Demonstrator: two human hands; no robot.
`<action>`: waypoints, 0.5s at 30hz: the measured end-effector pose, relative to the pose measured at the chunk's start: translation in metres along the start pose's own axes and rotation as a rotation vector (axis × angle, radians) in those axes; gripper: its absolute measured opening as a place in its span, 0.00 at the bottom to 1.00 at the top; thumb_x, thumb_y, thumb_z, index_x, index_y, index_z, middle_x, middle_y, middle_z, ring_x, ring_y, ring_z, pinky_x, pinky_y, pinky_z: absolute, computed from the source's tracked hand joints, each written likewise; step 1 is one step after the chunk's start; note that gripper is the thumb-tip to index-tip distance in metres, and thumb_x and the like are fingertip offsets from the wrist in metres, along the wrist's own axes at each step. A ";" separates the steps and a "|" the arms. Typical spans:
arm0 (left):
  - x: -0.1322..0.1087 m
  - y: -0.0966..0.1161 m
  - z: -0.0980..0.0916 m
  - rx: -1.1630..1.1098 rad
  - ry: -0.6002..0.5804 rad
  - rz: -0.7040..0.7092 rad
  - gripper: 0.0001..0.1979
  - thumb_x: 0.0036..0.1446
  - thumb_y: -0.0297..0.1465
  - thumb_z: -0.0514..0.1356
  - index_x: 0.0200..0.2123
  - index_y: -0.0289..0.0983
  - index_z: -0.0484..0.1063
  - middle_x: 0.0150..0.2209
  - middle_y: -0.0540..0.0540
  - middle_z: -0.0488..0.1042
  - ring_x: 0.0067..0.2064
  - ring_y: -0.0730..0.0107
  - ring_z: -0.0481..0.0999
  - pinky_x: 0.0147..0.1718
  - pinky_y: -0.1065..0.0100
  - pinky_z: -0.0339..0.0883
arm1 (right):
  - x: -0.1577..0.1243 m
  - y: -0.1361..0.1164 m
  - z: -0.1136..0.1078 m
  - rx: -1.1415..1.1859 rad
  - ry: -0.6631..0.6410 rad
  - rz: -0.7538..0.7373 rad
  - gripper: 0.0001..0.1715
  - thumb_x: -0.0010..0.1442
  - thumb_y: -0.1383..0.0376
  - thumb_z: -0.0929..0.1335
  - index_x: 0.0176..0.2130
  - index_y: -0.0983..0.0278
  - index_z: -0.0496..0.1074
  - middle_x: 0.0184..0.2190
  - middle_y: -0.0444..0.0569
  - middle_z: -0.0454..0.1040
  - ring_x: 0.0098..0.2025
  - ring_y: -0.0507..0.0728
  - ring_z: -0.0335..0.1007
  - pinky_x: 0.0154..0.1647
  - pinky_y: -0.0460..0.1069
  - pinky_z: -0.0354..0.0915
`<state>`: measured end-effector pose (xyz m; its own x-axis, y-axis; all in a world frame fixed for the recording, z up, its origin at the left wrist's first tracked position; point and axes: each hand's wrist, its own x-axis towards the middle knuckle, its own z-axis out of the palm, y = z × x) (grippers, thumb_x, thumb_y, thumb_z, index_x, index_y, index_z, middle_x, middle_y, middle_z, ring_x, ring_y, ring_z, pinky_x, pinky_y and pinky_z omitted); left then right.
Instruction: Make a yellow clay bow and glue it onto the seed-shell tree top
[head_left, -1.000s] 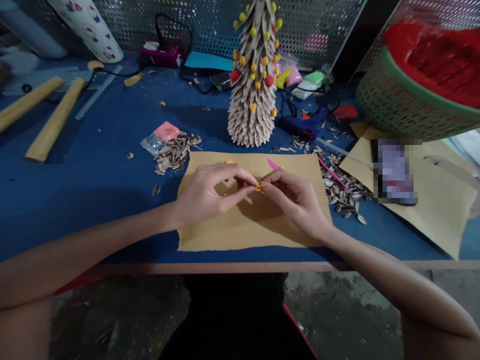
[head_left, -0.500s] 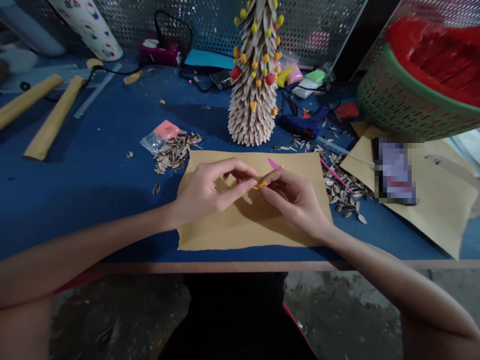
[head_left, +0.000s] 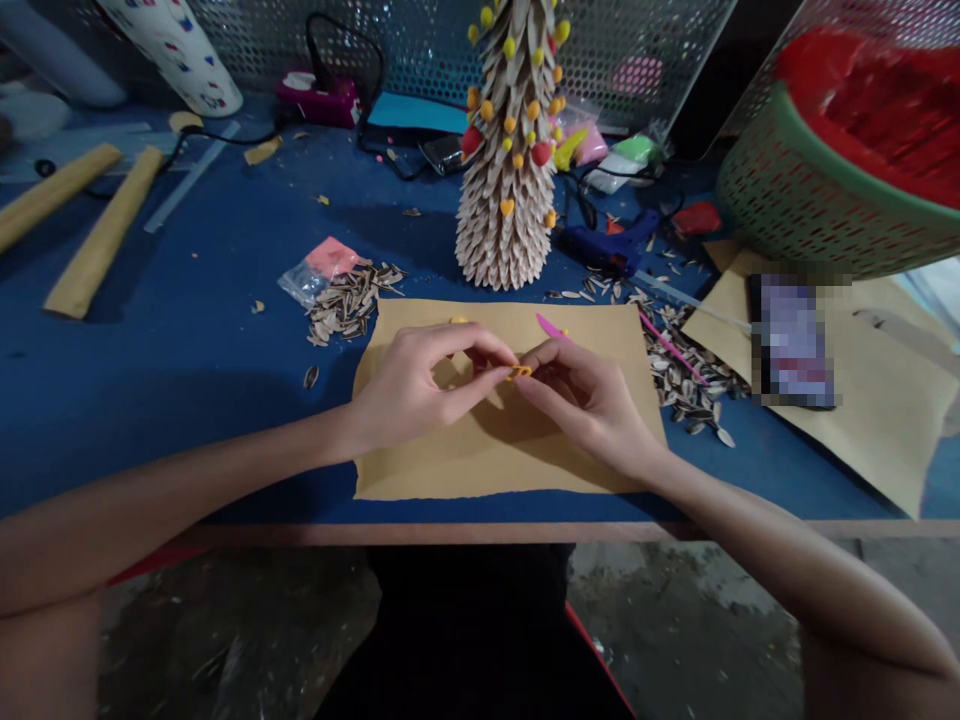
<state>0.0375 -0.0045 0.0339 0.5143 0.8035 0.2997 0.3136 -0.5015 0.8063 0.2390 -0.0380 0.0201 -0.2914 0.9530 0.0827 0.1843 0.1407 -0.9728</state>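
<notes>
The left hand (head_left: 420,385) pinches one end of a small yellow bit (head_left: 519,372), which lies sideways right between both hands over the brown paper (head_left: 480,460), and the right hand (head_left: 592,400) pinches the other end, just as close.

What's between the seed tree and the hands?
Head view: a strip of blue table, then the brown paper's far edge, with a small orange bit and a pink tool on it.
</notes>
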 end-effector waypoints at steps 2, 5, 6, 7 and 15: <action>0.000 0.000 0.000 0.007 0.004 0.020 0.04 0.61 0.27 0.61 0.36 0.38 0.78 0.34 0.50 0.81 0.35 0.71 0.79 0.38 0.71 0.70 | 0.000 0.000 0.000 -0.005 -0.004 -0.007 0.06 0.65 0.62 0.69 0.36 0.62 0.71 0.32 0.45 0.75 0.33 0.51 0.70 0.36 0.48 0.66; 0.000 -0.001 0.000 0.048 0.003 0.058 0.04 0.61 0.27 0.61 0.36 0.38 0.77 0.33 0.50 0.81 0.34 0.71 0.79 0.38 0.70 0.69 | 0.000 0.000 -0.001 -0.016 -0.006 -0.011 0.06 0.65 0.63 0.69 0.36 0.62 0.71 0.32 0.45 0.75 0.33 0.51 0.70 0.36 0.48 0.66; 0.000 -0.001 -0.001 0.069 0.000 0.073 0.04 0.61 0.28 0.61 0.36 0.39 0.77 0.33 0.49 0.81 0.34 0.71 0.79 0.39 0.69 0.69 | 0.000 0.000 -0.001 -0.017 -0.005 -0.011 0.06 0.65 0.63 0.69 0.36 0.62 0.71 0.31 0.45 0.75 0.33 0.51 0.70 0.36 0.48 0.66; 0.000 -0.002 -0.001 0.092 -0.004 0.086 0.04 0.62 0.28 0.61 0.36 0.39 0.77 0.34 0.49 0.81 0.35 0.70 0.79 0.39 0.69 0.69 | 0.000 0.000 -0.001 -0.015 -0.004 -0.011 0.06 0.65 0.63 0.69 0.36 0.62 0.71 0.31 0.45 0.75 0.33 0.51 0.70 0.36 0.48 0.66; -0.002 -0.004 -0.001 0.245 0.023 0.179 0.04 0.63 0.28 0.61 0.39 0.42 0.76 0.36 0.51 0.82 0.35 0.71 0.80 0.41 0.68 0.68 | 0.001 -0.002 0.001 0.052 0.012 0.033 0.10 0.64 0.59 0.71 0.35 0.63 0.72 0.31 0.46 0.76 0.34 0.52 0.72 0.36 0.48 0.68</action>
<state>0.0343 -0.0039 0.0310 0.5618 0.7007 0.4397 0.4038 -0.6962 0.5935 0.2377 -0.0375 0.0224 -0.2748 0.9601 0.0521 0.1447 0.0949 -0.9849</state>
